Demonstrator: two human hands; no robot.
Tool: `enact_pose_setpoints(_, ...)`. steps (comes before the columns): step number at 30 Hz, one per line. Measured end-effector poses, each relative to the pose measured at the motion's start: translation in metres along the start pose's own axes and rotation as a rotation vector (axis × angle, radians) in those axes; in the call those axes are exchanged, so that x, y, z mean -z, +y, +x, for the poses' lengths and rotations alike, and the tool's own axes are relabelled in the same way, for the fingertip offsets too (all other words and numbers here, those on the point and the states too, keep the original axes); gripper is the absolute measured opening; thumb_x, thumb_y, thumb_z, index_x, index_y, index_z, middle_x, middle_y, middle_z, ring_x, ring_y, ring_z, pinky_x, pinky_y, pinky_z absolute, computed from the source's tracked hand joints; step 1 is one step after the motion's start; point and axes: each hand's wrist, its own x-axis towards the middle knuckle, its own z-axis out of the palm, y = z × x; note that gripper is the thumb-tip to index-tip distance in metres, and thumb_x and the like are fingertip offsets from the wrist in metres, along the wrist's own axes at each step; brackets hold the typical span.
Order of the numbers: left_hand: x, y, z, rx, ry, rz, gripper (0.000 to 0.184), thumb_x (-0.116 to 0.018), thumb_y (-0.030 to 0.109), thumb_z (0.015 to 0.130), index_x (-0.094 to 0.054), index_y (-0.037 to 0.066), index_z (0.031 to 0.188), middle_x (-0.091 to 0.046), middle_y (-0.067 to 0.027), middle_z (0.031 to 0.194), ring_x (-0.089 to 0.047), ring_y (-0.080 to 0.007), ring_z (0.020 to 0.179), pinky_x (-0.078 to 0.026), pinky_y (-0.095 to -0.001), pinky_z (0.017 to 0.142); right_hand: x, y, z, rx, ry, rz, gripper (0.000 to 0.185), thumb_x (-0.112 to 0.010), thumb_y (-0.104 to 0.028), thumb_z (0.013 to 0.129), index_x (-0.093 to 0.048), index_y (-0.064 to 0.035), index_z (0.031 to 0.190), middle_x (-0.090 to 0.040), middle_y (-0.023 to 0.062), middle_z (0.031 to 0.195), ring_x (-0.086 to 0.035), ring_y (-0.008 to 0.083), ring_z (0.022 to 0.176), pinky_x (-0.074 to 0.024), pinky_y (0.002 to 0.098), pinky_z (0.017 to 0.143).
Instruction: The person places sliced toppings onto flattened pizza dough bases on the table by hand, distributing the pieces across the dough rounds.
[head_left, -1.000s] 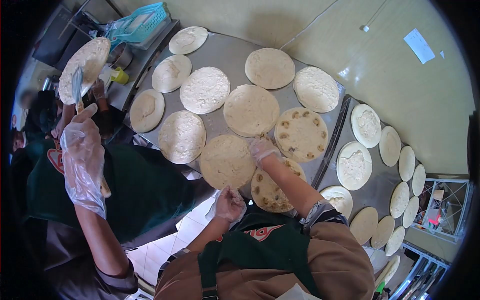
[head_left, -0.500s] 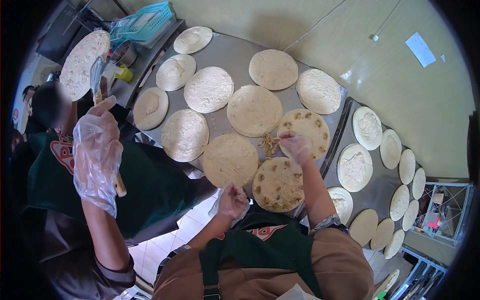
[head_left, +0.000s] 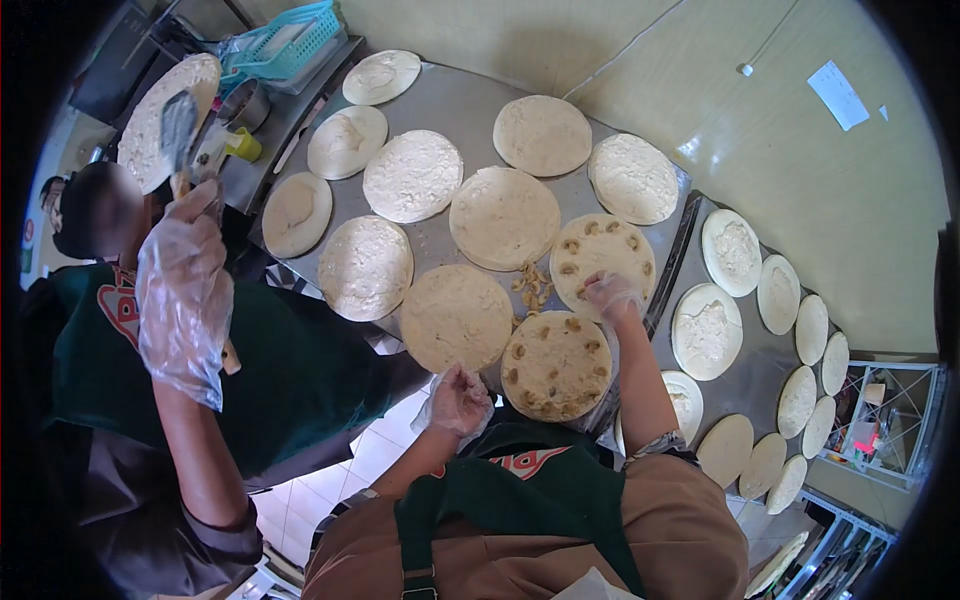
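Note:
My right hand [head_left: 613, 296], in a clear plastic glove, is over the lower part of a pizza base [head_left: 625, 245] with mushroom slices along its upper edge. Its fingers are pinched, seemingly on a mushroom slice that is mostly hidden. Just left, a small pile of mushroom slices [head_left: 531, 287] lies on the metal table. My left hand [head_left: 460, 400], also gloved, is held palm up with fingers curled, close to the front edge of a sauced base [head_left: 456, 318]; what it holds, if anything, I cannot make out. Nearest my body, another base [head_left: 556, 370] carries a ring of mushroom slices.
More bases cover the metal table [head_left: 450, 95] and a second table [head_left: 745, 380] on the right. At left, a co-worker's gloved hand [head_left: 185, 300] holds a spatula [head_left: 179, 125] beside a raised base [head_left: 165, 120]. A turquoise basket [head_left: 290, 45] stands on the back-left counter.
My right hand has moved from the mushroom pile rightward over the upper base. The co-worker's hand and spatula have shifted slightly, the blade turning. My left hand stays nearly in place.

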Motion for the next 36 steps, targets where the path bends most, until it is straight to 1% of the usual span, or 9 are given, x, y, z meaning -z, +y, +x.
enact_pose_setpoints(3, -0.002, 0.000, -0.001, -0.010, 0.037, 0.004, 0.026, -0.043, 0.029, 0.081, -0.046, 0.010, 0.063, -0.043, -0.0007, 0.056, -0.043, -0.0143, 0.047, -0.034, -0.0250, 0.045, 0.003, -0.007, -0.004, -0.013, 0.121, -0.175, 0.016, -0.053, -0.019, 0.066, -0.062, -0.0115, 0.078, -0.060, 0.0106, 0.073, -0.057, 0.0238, 0.069, -0.0436, 0.0325, 0.063)
enact_pose_setpoints(13, 0.002, -0.001, 0.002, -0.014, 0.047, -0.018, 0.027, -0.043, 0.028, 0.081, -0.047, 0.010, 0.062, -0.045, -0.0013, 0.053, -0.043, -0.0127, 0.048, -0.035, -0.0225, 0.044, -0.010, -0.016, -0.005, 0.065, 0.122, -0.367, 0.019, -0.048, -0.023, 0.071, -0.061, -0.0106, 0.079, -0.058, 0.0135, 0.077, -0.055, 0.0288, 0.073, -0.0421, 0.0363, 0.066)
enact_pose_setpoints(15, 0.002, -0.002, 0.000, -0.019, 0.026, -0.001, 0.026, -0.043, 0.028, 0.081, -0.047, 0.011, 0.062, -0.044, -0.0012, 0.053, -0.042, -0.0128, 0.047, -0.034, -0.0229, 0.043, -0.017, -0.015, -0.006, 0.201, 0.169, -0.290, 0.022, -0.047, -0.023, 0.071, -0.060, -0.0069, 0.076, -0.057, 0.0152, 0.076, -0.055, 0.0295, 0.074, -0.0419, 0.0373, 0.066)
enact_pose_setpoints(18, 0.005, 0.000, 0.000, -0.005, -0.001, -0.026, 0.026, -0.042, 0.028, 0.082, -0.045, 0.009, 0.064, -0.042, -0.0016, 0.056, -0.042, -0.0141, 0.048, -0.034, -0.0246, 0.045, -0.036, -0.023, -0.006, 0.326, -0.025, -0.286, 0.020, -0.054, -0.025, 0.066, -0.061, -0.0094, 0.076, -0.058, 0.0129, 0.075, -0.055, 0.0285, 0.070, -0.0428, 0.0360, 0.062)
enact_pose_setpoints(23, 0.001, 0.000, -0.002, -0.026, 0.018, -0.003, 0.027, -0.042, 0.029, 0.082, -0.044, 0.009, 0.064, -0.042, -0.0018, 0.057, -0.043, -0.0142, 0.049, -0.035, -0.0243, 0.045, -0.092, -0.025, 0.005, 0.378, -0.017, -0.485, 0.018, -0.052, -0.022, 0.066, -0.060, -0.0099, 0.077, -0.057, 0.0123, 0.075, -0.055, 0.0271, 0.072, -0.0432, 0.0357, 0.063)
enact_pose_setpoints(28, 0.001, 0.003, -0.005, -0.039, 0.041, -0.019, 0.026, -0.043, 0.028, 0.081, -0.047, 0.010, 0.062, -0.045, -0.0018, 0.054, -0.043, -0.0136, 0.047, -0.035, -0.0234, 0.044, -0.068, -0.030, 0.006, 0.447, -0.013, -0.554, 0.016, -0.052, -0.018, 0.065, -0.060, -0.0104, 0.077, -0.057, 0.0122, 0.073, -0.055, 0.0267, 0.072, -0.0430, 0.0354, 0.062)
enact_pose_setpoints(30, 0.005, 0.004, -0.004, -0.050, 0.032, -0.014, 0.027, -0.043, 0.028, 0.081, -0.047, 0.010, 0.062, -0.045, -0.0018, 0.054, -0.043, -0.0133, 0.047, -0.035, -0.0236, 0.044, -0.056, -0.031, 0.004, 0.286, 0.097, -0.196, 0.016, -0.051, -0.017, 0.067, -0.060, -0.0104, 0.078, -0.057, 0.0132, 0.076, -0.055, 0.0274, 0.073, -0.0425, 0.0349, 0.063)
enact_pose_setpoints(34, 0.006, 0.005, -0.005, -0.025, 0.039, -0.033, 0.028, -0.042, 0.028, 0.082, -0.046, 0.009, 0.062, -0.045, -0.0017, 0.054, -0.044, -0.0132, 0.047, -0.035, -0.0238, 0.045, -0.050, -0.034, 0.006, 0.224, 0.094, -0.147, 0.016, -0.051, -0.018, 0.068, -0.060, -0.0097, 0.078, -0.057, 0.0140, 0.077, -0.055, 0.0278, 0.073, -0.0422, 0.0343, 0.063)
enact_pose_setpoints(36, 0.005, 0.004, -0.004, -0.040, 0.032, -0.013, 0.027, -0.044, 0.029, 0.081, -0.044, 0.009, 0.063, -0.043, -0.0022, 0.056, -0.043, -0.0145, 0.049, -0.034, -0.0235, 0.044, -0.067, -0.031, 0.016, 0.163, 0.055, -0.358, 0.019, -0.052, -0.022, 0.069, -0.060, -0.0068, 0.076, -0.056, 0.0155, 0.075, -0.055, 0.0282, 0.073, -0.0425, 0.0347, 0.064)
